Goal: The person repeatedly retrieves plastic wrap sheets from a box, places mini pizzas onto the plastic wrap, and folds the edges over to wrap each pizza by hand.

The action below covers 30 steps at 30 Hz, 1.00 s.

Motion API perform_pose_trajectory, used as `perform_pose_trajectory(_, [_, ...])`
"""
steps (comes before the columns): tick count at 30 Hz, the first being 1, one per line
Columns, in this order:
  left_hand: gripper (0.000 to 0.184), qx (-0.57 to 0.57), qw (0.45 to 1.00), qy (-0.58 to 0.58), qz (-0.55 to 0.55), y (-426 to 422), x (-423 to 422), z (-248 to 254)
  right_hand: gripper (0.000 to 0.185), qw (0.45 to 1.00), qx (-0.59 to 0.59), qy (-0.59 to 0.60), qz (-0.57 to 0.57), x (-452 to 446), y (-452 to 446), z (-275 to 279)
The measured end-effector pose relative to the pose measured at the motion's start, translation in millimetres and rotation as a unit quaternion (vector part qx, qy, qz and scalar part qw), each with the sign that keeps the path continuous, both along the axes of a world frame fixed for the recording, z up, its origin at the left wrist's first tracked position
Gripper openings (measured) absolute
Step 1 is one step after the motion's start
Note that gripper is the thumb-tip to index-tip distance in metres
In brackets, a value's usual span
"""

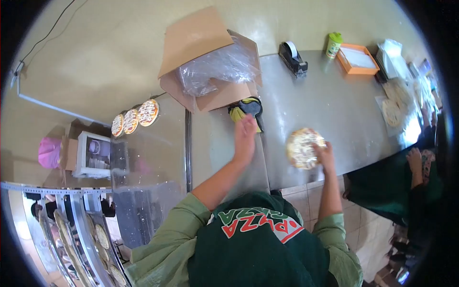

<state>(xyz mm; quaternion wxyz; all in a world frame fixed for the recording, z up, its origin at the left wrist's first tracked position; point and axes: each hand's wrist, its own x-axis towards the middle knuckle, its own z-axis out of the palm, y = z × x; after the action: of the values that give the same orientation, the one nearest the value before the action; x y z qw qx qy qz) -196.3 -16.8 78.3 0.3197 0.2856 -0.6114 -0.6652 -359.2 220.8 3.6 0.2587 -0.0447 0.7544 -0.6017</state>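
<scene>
My right hand [325, 157] grips the right edge of a small round pizza [302, 148] with white shredded topping, held over the metal table near its front edge. My left hand [245, 136] reaches to a yellow and black object [249, 111] in front of the cardboard box. Its blurred fingers overlap the object's near side, and I cannot tell whether they hold it. Clear plastic bags [217, 69] fill the open box [193, 50].
Three topped pizzas [131, 120] lie at the back left. A tape dispenser [293, 60], a green cup [333, 45] and an orange tray [346, 68] stand along the back. A rack [83, 229] with pizza bases is at lower left. Another person's hand [415, 162] is at right.
</scene>
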Motion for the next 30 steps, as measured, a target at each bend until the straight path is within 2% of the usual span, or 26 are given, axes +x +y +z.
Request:
perform_pose_trajectory(2, [0.021, 0.069, 0.988, 0.118, 0.068, -34, -17, 38, 0.053, 0.993, 0.095, 0.074, 0.002, -55, 43, -34])
perform_pose_trajectory(4, [0.018, 0.142, 0.964, 0.182, 0.131, -59, -29, 73, 0.061, 0.934, 0.289, 0.209, 0.015, -86, 69, -30])
perform_pose_trajectory(5, [0.020, 0.168, 0.953, 0.205, 0.145, -72, -34, 81, 0.063, 0.899, 0.333, 0.283, -0.006, -83, 66, -13])
perform_pose_trajectory(7, [0.022, 0.193, 0.947, 0.188, 0.173, -89, -49, 106, 0.066, 0.805, 0.415, 0.421, -0.050, -56, 45, 33])
perform_pose_trajectory(11, [0.024, 0.168, 0.944, 0.102, 0.264, -116, -70, 105, 0.063, 0.791, 0.443, 0.421, 0.031, -31, 18, 20])
perform_pose_trajectory(14, [0.039, 0.110, 0.951, 0.199, 0.209, -125, -61, 92, 0.061, 0.833, 0.338, 0.438, 0.028, -13, -6, 22])
perform_pose_trajectory(16, [0.044, 0.122, 0.960, 0.158, 0.197, -130, -47, 92, 0.056, 0.851, 0.206, 0.479, 0.059, 4, -35, 52])
perform_pose_trajectory(18, [0.046, 0.117, 0.967, 0.126, 0.187, -130, -36, 93, 0.055, 0.874, 0.140, 0.448, 0.123, 27, -71, 95])
perform_pose_trajectory(20, [0.050, 0.093, 0.974, 0.104, 0.180, -129, -28, 99, 0.056, 0.863, 0.027, 0.474, 0.170, 47, -112, 121])
perform_pose_trajectory(22, [0.063, 0.174, 0.962, 0.164, 0.129, -119, -10, 119, 0.055, 0.815, -0.112, 0.510, 0.250, 82, -171, 170])
perform_pose_trajectory(23, [0.072, 0.213, 0.952, 0.192, 0.103, -116, -3, 125, 0.054, 0.801, -0.125, 0.530, 0.248, 95, -192, 187])
perform_pose_trajectory(24, [0.074, 0.151, 0.976, 0.156, 0.030, -124, 5, 113, 0.054, 0.787, -0.137, 0.549, 0.246, 102, -210, 199])
perform_pose_trajectory(26, [0.080, 0.019, 0.990, 0.082, -0.114, -147, 22, 81, 0.047, 0.801, -0.117, 0.557, 0.185, 94, -247, 198])
perform_pose_trajectory(27, [0.060, -0.053, 0.990, 0.096, -0.092, -136, 24, 95, 0.043, 0.807, -0.107, 0.560, 0.153, 88, -265, 198])
perform_pose_trajectory(29, [0.048, -0.161, 0.985, 0.000, -0.056, -129, 31, 103, 0.029, 0.899, -0.127, 0.406, 0.107, 61, -280, 197])
perform_pose_trajectory(30, [0.042, -0.213, 0.975, -0.048, -0.036, -128, 33, 103, 0.022, 0.906, -0.151, 0.386, 0.083, 45, -285, 197])
